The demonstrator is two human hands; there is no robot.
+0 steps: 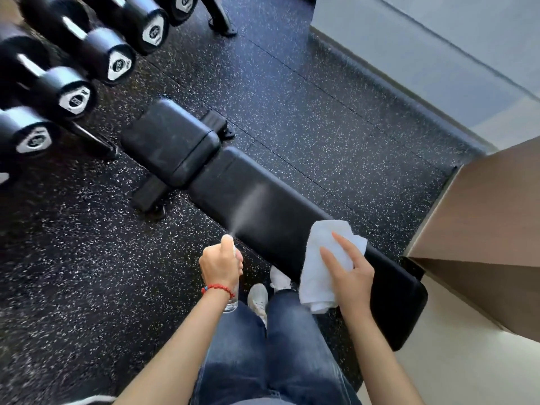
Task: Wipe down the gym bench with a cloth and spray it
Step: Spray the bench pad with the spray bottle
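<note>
A black padded gym bench (263, 206) runs diagonally from upper left to lower right across the speckled floor. My left hand (219, 264) grips a clear spray bottle (232, 302), mostly hidden by the fist, with a finger on its top. A fine mist (248, 206) streams from the nozzle onto the long pad. My right hand (349, 273) holds a white folded cloth (321, 258) over the near part of the bench, fingers spread on it.
A rack of black dumbbells (73, 92) stands at the upper left, close to the bench's far end. A wooden box or cabinet (482, 229) sits at the right by the bench's near end. My jeans-clad legs (263, 346) and white shoes stand beside the bench.
</note>
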